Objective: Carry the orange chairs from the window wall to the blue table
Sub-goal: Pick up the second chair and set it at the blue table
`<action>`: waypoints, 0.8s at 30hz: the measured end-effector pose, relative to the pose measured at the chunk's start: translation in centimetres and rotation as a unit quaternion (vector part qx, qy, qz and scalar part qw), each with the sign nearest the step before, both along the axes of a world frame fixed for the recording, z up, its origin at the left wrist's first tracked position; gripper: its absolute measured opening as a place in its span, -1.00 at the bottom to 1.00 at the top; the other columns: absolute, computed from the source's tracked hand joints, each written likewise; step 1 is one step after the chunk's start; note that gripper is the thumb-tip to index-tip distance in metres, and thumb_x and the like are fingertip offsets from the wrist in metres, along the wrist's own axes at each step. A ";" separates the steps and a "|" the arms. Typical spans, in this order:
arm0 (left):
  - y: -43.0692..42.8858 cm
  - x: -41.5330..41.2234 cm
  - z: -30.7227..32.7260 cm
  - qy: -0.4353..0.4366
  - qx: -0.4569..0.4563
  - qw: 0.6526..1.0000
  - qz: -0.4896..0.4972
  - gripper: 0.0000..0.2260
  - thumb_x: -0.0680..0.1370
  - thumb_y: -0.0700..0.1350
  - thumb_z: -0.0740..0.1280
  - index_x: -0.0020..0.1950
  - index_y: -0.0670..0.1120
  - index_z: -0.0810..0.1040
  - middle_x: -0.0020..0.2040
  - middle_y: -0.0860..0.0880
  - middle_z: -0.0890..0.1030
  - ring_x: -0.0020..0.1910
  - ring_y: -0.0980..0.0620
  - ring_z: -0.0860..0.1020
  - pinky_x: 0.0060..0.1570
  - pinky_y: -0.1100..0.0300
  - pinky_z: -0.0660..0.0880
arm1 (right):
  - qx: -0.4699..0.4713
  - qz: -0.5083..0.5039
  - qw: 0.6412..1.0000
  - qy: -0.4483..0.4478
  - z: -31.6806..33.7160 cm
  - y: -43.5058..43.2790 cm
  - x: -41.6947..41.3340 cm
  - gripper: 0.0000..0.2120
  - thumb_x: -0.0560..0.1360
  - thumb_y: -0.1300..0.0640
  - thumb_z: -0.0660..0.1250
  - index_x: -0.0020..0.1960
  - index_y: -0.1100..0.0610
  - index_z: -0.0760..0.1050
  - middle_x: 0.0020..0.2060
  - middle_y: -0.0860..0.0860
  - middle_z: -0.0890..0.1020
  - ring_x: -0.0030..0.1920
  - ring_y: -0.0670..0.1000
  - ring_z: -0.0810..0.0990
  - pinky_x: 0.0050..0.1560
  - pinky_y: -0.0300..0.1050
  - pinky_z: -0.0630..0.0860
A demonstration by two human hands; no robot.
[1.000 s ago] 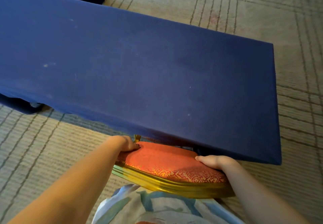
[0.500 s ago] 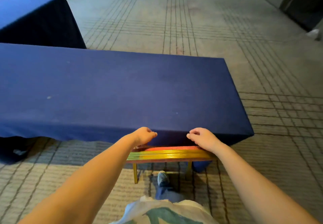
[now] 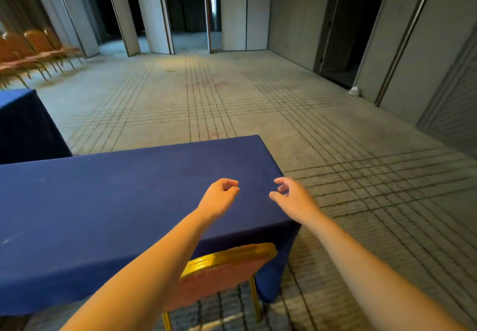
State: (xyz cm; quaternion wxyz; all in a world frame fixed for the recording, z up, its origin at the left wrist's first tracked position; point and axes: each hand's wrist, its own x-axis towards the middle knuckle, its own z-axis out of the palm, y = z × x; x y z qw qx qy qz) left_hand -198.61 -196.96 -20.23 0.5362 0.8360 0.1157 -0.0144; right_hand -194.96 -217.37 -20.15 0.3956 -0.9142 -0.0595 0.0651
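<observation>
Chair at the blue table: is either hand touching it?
Apart. Head view shows the left hand and right hand over the table, loosely curled, holding nothing; the chair stands well below them at the table's near edge.

The table (image 3: 103, 214) is right in front and runs off to the left. A chair (image 3: 222, 271) sits under its near edge, close to the right end. Both hands are up above that end and touch nothing. The left hand (image 3: 219, 196) is over the top, and the right hand (image 3: 291, 197) is beside it, over the right edge. A second table (image 3: 23, 124) stands behind, on the left. Far back on the left, a row of chairs (image 3: 33, 51) stands by the wall. Doorways (image 3: 191, 7) are at the very back.
</observation>
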 end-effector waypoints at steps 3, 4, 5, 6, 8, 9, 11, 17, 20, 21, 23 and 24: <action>-3.0 2.2 3.0 -0.037 0.048 0.998 0.002 -0.70 0.55 -0.07 0.25 0.28 -0.01 0.49 0.15 0.01 0.58 0.03 0.05 0.57 -0.06 0.16 0.51 | 0.007 -0.013 0.999 -0.028 3.3 -3.1 2.1 -0.54 0.53 -0.07 0.33 0.40 -0.05 0.38 0.14 -0.09 0.48 0.09 -0.06 0.50 0.05 -0.10 0.45; -3.7 2.7 3.9 -0.049 0.058 0.997 0.004 -0.69 0.55 -0.06 0.25 0.29 0.00 0.47 0.17 0.02 0.57 0.04 0.06 0.57 -0.03 0.14 0.52 | 0.006 -0.011 0.999 -0.039 4.1 -3.8 2.9 -0.54 0.53 -0.08 0.33 0.40 -0.05 0.38 0.16 -0.09 0.49 0.10 -0.05 0.51 0.08 -0.07 0.48; -4.8 3.6 4.9 -0.065 0.067 0.996 0.004 -0.68 0.55 -0.05 0.24 0.30 0.01 0.46 0.17 0.04 0.56 0.02 0.09 0.57 -0.01 0.13 0.53 | 0.007 -0.009 0.999 -0.049 5.3 -4.9 3.8 -0.53 0.52 -0.08 0.33 0.40 -0.04 0.38 0.18 -0.07 0.50 0.12 -0.04 0.52 0.12 -0.02 0.50; -6.0 4.6 6.0 -0.078 0.076 0.994 0.005 -0.68 0.55 -0.04 0.24 0.31 0.02 0.46 0.16 0.06 0.55 -0.01 0.13 0.56 -0.02 0.14 0.53 | 0.011 -0.006 0.998 -0.059 6.3 -6.1 4.9 -0.52 0.52 -0.08 0.33 0.40 -0.04 0.38 0.20 -0.06 0.50 0.14 -0.03 0.52 0.15 0.01 0.51; -8.2 6.8 7.9 -0.102 0.094 0.990 0.011 -0.69 0.54 -0.02 0.24 0.28 0.06 0.45 0.10 0.11 0.55 -0.12 0.20 0.55 -0.14 0.18 0.52 | 0.026 0.003 0.997 -0.078 8.3 -8.6 7.3 -0.51 0.52 -0.08 0.32 0.42 -0.03 0.36 0.23 -0.04 0.49 0.15 -0.02 0.52 0.18 0.02 0.51; -9.2 8.0 8.8 -0.110 0.098 0.989 0.013 -0.70 0.53 0.00 0.23 0.26 0.08 0.46 0.07 0.13 0.56 -0.18 0.20 0.56 -0.22 0.21 0.50 | 0.029 0.009 0.996 -0.087 9.3 -9.7 8.5 -0.51 0.52 -0.08 0.32 0.42 -0.04 0.35 0.24 -0.04 0.48 0.15 -0.02 0.52 0.16 0.01 0.52; -11.3 10.7 10.7 -0.124 0.096 0.987 0.026 -0.72 0.52 0.01 0.24 0.24 0.10 0.46 0.00 0.15 0.56 -0.28 0.16 0.55 -0.34 0.22 0.47 | 0.032 0.022 0.994 -0.105 11.4 -12.1 11.1 -0.50 0.53 -0.10 0.31 0.43 -0.04 0.34 0.25 -0.04 0.47 0.16 -0.02 0.51 0.18 0.02 0.52; -18.5 19.3 15.1 -0.172 0.059 0.979 0.088 -0.71 0.56 -0.10 0.28 0.27 -0.07 0.47 -0.07 0.03 0.58 -0.12 0.03 0.58 -0.17 0.13 0.50 | 0.035 0.088 0.984 -0.150 17.1 -19.8 20.1 -0.47 0.53 -0.08 0.34 0.46 -0.02 0.32 0.36 0.01 0.42 0.27 0.02 0.46 0.24 0.00 0.44; -21.6 22.9 17.0 -0.197 0.062 0.973 0.101 -0.71 0.57 -0.11 0.29 0.29 -0.09 0.46 0.02 -0.06 0.58 -0.11 0.03 0.57 -0.20 0.20 0.47 | 0.027 0.106 0.979 -0.173 19.2 -22.7 24.6 -0.48 0.53 -0.06 0.34 0.45 -0.01 0.32 0.38 0.03 0.40 0.28 0.04 0.46 0.26 0.04 0.44; -22.4 23.9 17.5 -0.204 0.067 0.971 0.103 -0.71 0.57 -0.10 0.29 0.29 -0.08 0.46 0.02 -0.04 0.57 -0.10 0.06 0.56 -0.22 0.24 0.43 | 0.022 0.117 0.977 -0.178 19.8 -23.6 26.0 -0.47 0.52 -0.06 0.33 0.45 -0.01 0.32 0.38 0.04 0.39 0.29 0.05 0.46 0.28 0.06 0.44; -23.4 25.5 18.3 -0.207 0.077 0.970 0.105 -0.70 0.57 -0.08 0.28 0.30 -0.07 0.45 0.04 -0.04 0.56 -0.06 0.06 0.55 -0.17 0.25 0.40 | 0.021 0.127 0.975 -0.179 20.8 -24.9 28.4 -0.46 0.51 -0.07 0.33 0.45 -0.01 0.32 0.39 0.04 0.38 0.30 0.05 0.45 0.30 0.11 0.43; -23.9 26.8 18.9 -0.207 0.085 0.969 0.108 -0.69 0.57 -0.08 0.28 0.31 -0.07 0.45 0.06 -0.05 0.56 -0.04 0.06 0.54 -0.16 0.25 0.41 | 0.027 0.135 0.973 -0.183 21.4 -25.5 30.1 -0.46 0.50 -0.07 0.32 0.45 -0.01 0.32 0.40 0.04 0.38 0.31 0.04 0.44 0.30 0.11 0.43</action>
